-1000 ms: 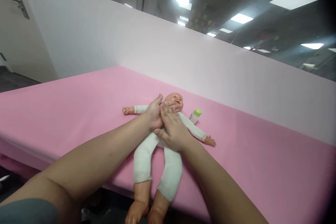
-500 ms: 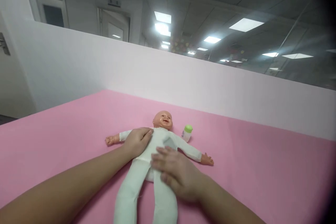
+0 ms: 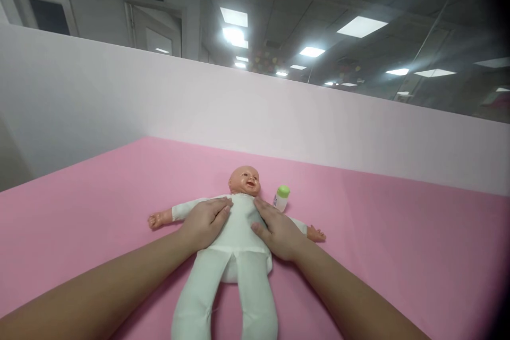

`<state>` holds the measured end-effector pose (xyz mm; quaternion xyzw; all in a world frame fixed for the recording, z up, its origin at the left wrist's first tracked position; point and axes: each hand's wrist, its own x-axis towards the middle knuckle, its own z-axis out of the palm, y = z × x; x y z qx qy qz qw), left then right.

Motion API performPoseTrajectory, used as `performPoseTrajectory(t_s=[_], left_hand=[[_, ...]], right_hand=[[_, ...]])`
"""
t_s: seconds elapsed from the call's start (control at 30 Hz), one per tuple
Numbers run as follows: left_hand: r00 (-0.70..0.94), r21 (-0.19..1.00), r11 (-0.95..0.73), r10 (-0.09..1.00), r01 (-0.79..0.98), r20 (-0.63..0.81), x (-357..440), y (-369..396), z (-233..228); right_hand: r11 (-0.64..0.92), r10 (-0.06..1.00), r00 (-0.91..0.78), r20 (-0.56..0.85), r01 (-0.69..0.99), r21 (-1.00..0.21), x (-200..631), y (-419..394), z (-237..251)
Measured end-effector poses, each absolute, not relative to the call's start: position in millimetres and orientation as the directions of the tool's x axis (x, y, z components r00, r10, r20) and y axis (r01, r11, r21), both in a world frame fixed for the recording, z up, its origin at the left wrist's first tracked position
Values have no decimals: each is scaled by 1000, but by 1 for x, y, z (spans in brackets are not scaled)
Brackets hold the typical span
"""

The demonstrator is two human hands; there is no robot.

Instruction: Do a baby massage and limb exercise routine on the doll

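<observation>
A baby doll (image 3: pixel 239 234) with a white cloth body lies on its back, its head away from me and its arms spread out. My left hand (image 3: pixel 207 223) rests on the left side of the doll's chest, near the shoulder, fingers extended and the thumb a little apart. On the opposite side of the chest lies my right hand (image 3: pixel 279 227), also flat, with its thumb spread from the fingers and pointing inward. Neither hand is wrapped round the doll. Beside the doll's head, to the right, is a small translucent bottle (image 3: pixel 281 200) with a green cap.
The doll lies on a pink tabletop (image 3: pixel 366 255). A low white wall (image 3: pixel 279 111) runs along the back, with dark glass above it showing ceiling lights and doors.
My right hand has moved up from the doll's hip to its chest and settled there. My left hand stays on the chest. The view has shifted slightly to the right.
</observation>
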<state>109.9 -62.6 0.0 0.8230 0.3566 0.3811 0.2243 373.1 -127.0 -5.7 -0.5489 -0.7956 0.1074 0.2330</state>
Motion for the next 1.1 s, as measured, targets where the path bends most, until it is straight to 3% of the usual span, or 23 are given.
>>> performPoseTrajectory(t_s=[0.13,0.2,0.33,0.47,0.63,0.87,1.1], left_hand=[[463,617,-659,748,430,476,102,-67,6],[509,660,-674,716,331,477,98,-78,13],[732,765,-644,507,-30,456,99,-106,27],[861,730,-680,330,-68,388,110,-119,26],[832,604,-784,425,142,356,119,-105,15],[744,450,-748,626,487,234,118,-59,7],[603,538,-620,761,571,237,115,-51,-1]], right_hand=[[343,928,-209,308,799,-493,376,-128,-12],[351,927,-209,312,778,-521,376,-127,-13],[357,925,-207,319,760,-543,378,-124,-14],[375,919,-222,327,750,-545,379,-122,-17],[388,915,-253,315,767,-512,375,-124,-17],[464,877,-351,328,799,-384,372,-130,-15],[461,880,-358,311,802,-380,379,-128,-17]])
